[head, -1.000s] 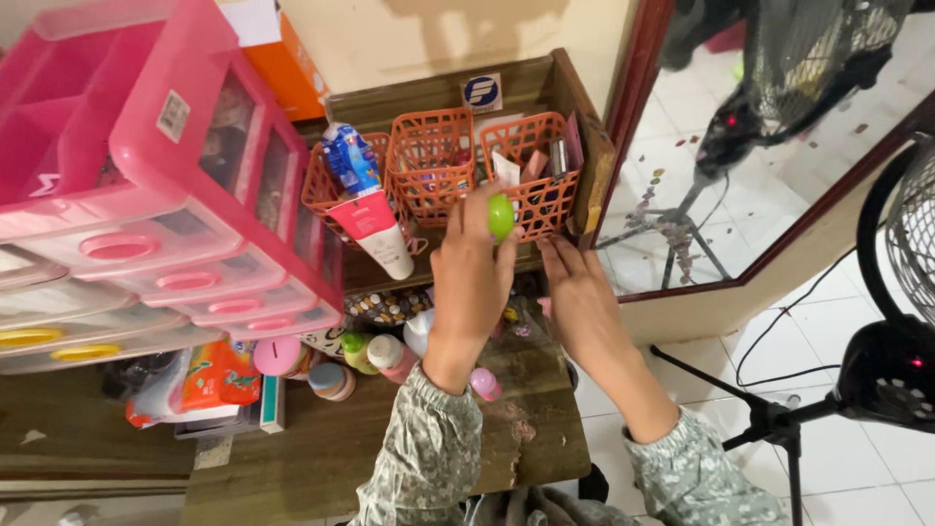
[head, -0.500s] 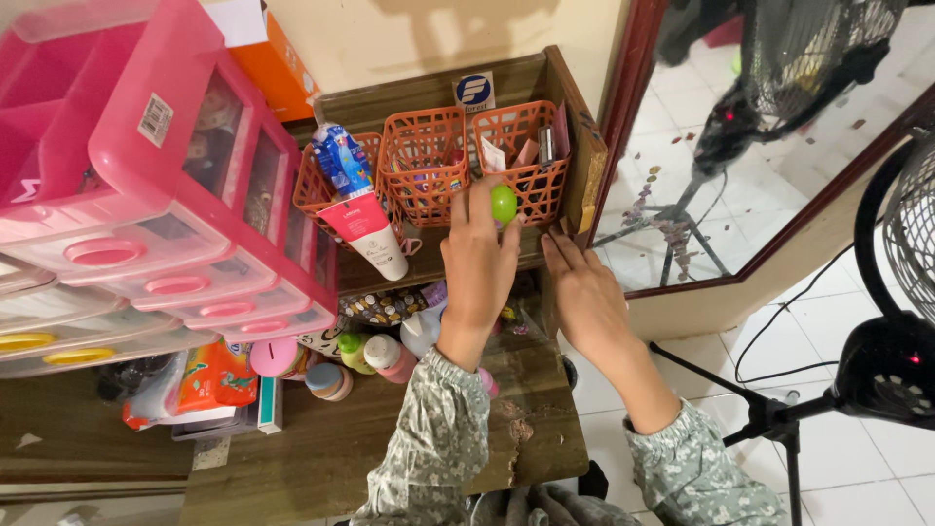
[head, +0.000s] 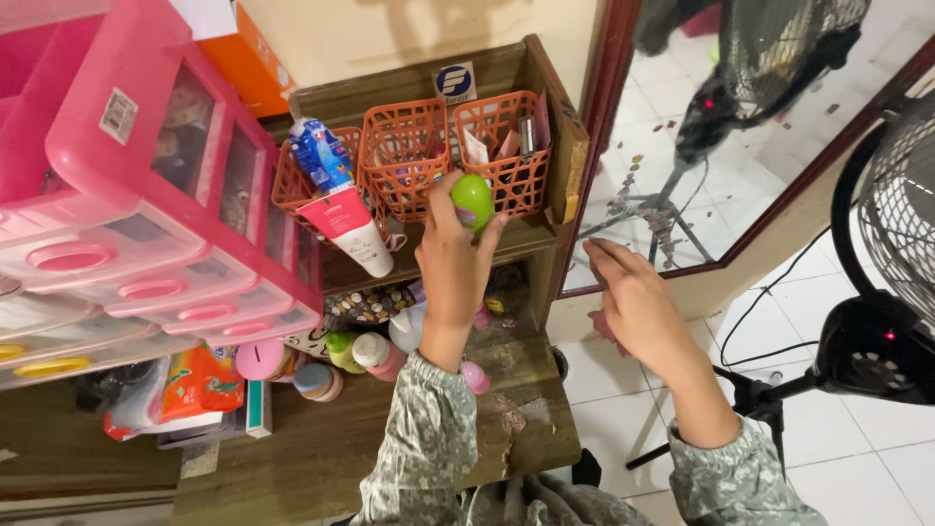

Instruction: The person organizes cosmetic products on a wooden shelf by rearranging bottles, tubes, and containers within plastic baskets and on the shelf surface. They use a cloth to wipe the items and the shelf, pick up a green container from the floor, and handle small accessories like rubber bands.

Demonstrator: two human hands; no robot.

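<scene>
From the head view, I am pinching a small green egg-shaped thing [head: 472, 200] in my left hand [head: 453, 263], fingers closed around it, lifting it just in front of the far orange baskets [head: 409, 146] on the wooden shelf [head: 545, 107]. My right hand [head: 633, 302] is hovering flat and empty, fingers loosely spread, off the desk's [head: 331, 458] right edge.

Pink drawer unit [head: 146, 195] cut off at left edge; basket [head: 502, 151] contents too small to identify; fan [head: 901, 224] cropped right.
</scene>
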